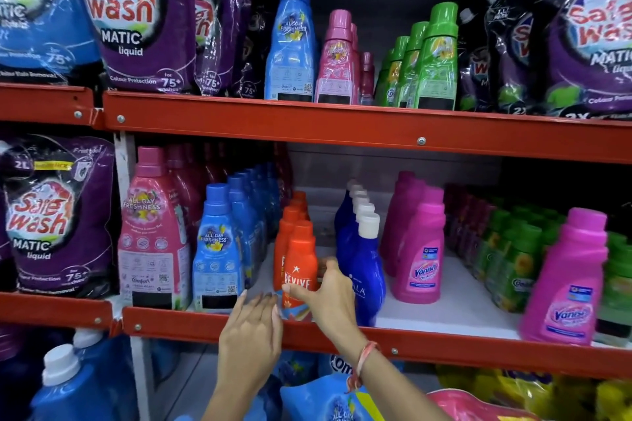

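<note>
Your right hand (333, 301) grips the orange Revive bottle (301, 263). The thumb lies across the label front and the fingers (331, 266) are curled round its 3 o'clock side. The bottle stands upright at the front lip of the middle shelf (444, 340), approx. frame centre. It's first in a row of orange bottles (291, 215) running back toward 12 o'clock.

Your left hand (251, 328) is open, its fingers straight & close together. The tips sit by the bottle's base at its 7 o'clock; can't tell if they touch it. The hand overlaps the shelf's red front edge. There's a thread bracelet (364, 357) on your right wrist.

Neighbours on the same shelf:
- **9 o'clock, just beside the Revive bottle:** blue Comfort bottle (219, 249).
- **Further out at 9:** taller pink Comfort bottle (152, 232), then a purple Safewash Matic pouch (58, 222) near the frame's left edge.
- **3 o'clock, right behind your right hand:** dark blue bottle w/ white cap (364, 270), front of its own row.
- **Beyond it at 3:** pink Vanish bottle (422, 256) set back from the shelf lip.
- **Approx. 4 o'clock, well apart:** second Vanish bottle (567, 284) at the shelf front.

At 12 o'clock the upper shelf (273, 123) carries a tall blue bottle (290, 41), w/ a pink bottle (337, 61) & green bottles (434, 61) to its right.
</note>
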Action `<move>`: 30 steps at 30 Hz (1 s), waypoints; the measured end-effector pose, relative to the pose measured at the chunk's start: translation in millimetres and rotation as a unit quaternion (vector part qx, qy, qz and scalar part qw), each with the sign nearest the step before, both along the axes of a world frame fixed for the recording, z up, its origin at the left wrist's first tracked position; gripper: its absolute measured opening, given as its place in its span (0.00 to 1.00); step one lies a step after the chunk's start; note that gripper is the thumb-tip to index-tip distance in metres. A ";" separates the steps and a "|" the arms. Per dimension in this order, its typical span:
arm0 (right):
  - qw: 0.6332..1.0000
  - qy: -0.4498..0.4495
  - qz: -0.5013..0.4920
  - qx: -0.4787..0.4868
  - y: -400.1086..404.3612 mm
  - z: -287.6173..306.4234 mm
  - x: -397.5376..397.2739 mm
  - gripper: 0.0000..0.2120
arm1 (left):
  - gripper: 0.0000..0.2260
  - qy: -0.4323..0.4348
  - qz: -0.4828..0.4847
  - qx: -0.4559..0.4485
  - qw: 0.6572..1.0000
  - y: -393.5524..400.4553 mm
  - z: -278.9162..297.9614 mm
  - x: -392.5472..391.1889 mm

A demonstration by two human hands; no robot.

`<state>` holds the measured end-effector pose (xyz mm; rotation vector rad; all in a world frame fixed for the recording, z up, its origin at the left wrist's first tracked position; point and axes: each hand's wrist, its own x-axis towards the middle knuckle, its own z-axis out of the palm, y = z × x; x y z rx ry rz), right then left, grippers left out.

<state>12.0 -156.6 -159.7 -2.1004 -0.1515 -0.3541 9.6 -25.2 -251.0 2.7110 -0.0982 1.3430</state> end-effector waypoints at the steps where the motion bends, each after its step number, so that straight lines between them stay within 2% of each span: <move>1: 1.000 0.000 0.012 0.004 -3.0 -0.1 -1.2 0.30 | 0.27 -0.002 0.002 0.003 1.000 0.3 0.2 -0.3; 4: 0.999 -0.026 0.042 0.007 -16.8 -0.5 -10.3 0.27 | 0.27 -0.008 0.002 0.014 1.000 0.3 2.3 -1.4; 7: 0.995 -0.091 0.039 0.029 -39.2 -0.6 -28.6 0.15 | 0.28 -0.015 -0.002 0.024 1.000 0.0 4.8 -2.0; 9: 0.988 -0.141 0.012 0.067 -59.8 -3.1 -37.6 0.08 | 0.27 -0.015 -0.004 0.027 0.999 0.7 5.1 -1.0; 12: 0.971 -0.198 -0.068 0.117 -98.6 -10.5 -44.0 0.05 | 0.22 -0.010 -0.002 0.026 1.000 2.8 2.2 3.5; 16: 0.929 -0.254 -0.231 0.135 -154.2 -23.4 -43.7 0.11 | 0.21 -0.018 -0.003 0.003 1.000 2.6 -4.7 11.0; 20: 0.876 -0.274 -0.382 0.112 -202.2 -31.5 -35.2 0.28 | 0.22 -0.022 0.012 -0.010 1.000 -1.9 -4.7 11.2; 24: 0.869 -0.204 -0.439 0.106 -232.9 -35.8 -22.4 0.39 | 0.24 -0.016 0.028 -0.033 0.999 -8.8 0.0 8.4; 30: 0.870 -0.166 -0.452 0.105 -262.9 -33.0 -7.4 0.42 | 0.24 0.002 0.020 -0.018 1.000 -5.5 -0.8 6.3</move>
